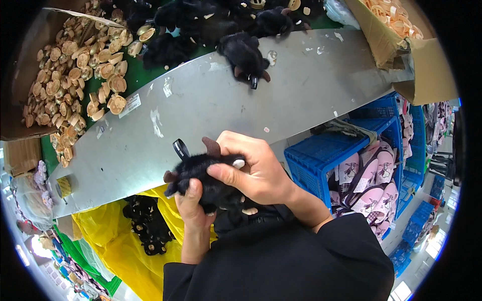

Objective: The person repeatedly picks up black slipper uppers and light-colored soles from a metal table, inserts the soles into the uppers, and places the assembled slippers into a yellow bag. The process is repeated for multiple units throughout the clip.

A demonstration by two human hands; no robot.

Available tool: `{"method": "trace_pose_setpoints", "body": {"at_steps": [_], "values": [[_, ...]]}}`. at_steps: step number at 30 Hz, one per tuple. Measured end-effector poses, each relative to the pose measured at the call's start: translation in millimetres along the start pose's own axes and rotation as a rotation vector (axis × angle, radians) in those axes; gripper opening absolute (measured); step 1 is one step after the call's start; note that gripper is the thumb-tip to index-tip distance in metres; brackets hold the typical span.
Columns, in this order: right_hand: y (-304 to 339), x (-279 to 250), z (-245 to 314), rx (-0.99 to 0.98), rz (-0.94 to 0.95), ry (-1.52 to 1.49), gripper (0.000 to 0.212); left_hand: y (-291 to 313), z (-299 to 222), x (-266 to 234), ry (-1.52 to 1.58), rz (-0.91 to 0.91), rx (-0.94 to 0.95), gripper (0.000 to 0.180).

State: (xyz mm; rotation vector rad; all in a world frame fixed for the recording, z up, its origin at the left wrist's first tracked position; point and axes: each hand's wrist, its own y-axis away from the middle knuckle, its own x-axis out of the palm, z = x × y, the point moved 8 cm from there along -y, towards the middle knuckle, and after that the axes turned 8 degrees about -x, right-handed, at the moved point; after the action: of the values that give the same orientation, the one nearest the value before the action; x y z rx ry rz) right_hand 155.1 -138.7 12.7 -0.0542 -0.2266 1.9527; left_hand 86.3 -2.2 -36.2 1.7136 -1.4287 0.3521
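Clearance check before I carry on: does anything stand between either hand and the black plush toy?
Nothing visible does: the left hand and right hand both touch the black plush toy directly. Its black strap loop sticks out at the upper left, clear of both hands.

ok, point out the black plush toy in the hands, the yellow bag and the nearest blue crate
Black plush toy (219,193): head view, on its body fur.
Yellow bag (103,226): head view, left side.
Blue crate (307,174): head view, left wall.
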Motion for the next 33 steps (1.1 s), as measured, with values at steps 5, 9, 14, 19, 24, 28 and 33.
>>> {"method": "trace_pose_setpoints", "body": {"at_steps": [5,9,14,19,24,28,33], "values": [[-1,-3,3,-0.047,-0.012,0.034,0.016,4,-2,8,-0.055,0.09,-0.005,0.056],[-2,-9,1,-0.073,-0.066,0.092,0.017,2,3,-1,-0.049,-0.015,-0.107,0.051],[-7,-12,0,-0.026,-0.048,0.121,0.017,-5,2,-8,-0.195,-0.02,-0.087,0.04],[-12,-10,0,-0.045,0.008,0.178,0.016,-9,-8,-1,-0.449,0.011,-0.037,0.02],[-17,-8,-4,-0.085,0.008,0.247,0.016,-11,-24,10,-0.73,0.056,0.109,0.009],[-20,-12,-6,-0.029,0.046,0.253,0.016,-15,-28,3,-0.788,0.055,0.117,0.01],[-15,-10,-13,0.006,0.101,0.157,0.019,-13,-9,-14,-0.659,0.06,-0.115,0.029]]}}
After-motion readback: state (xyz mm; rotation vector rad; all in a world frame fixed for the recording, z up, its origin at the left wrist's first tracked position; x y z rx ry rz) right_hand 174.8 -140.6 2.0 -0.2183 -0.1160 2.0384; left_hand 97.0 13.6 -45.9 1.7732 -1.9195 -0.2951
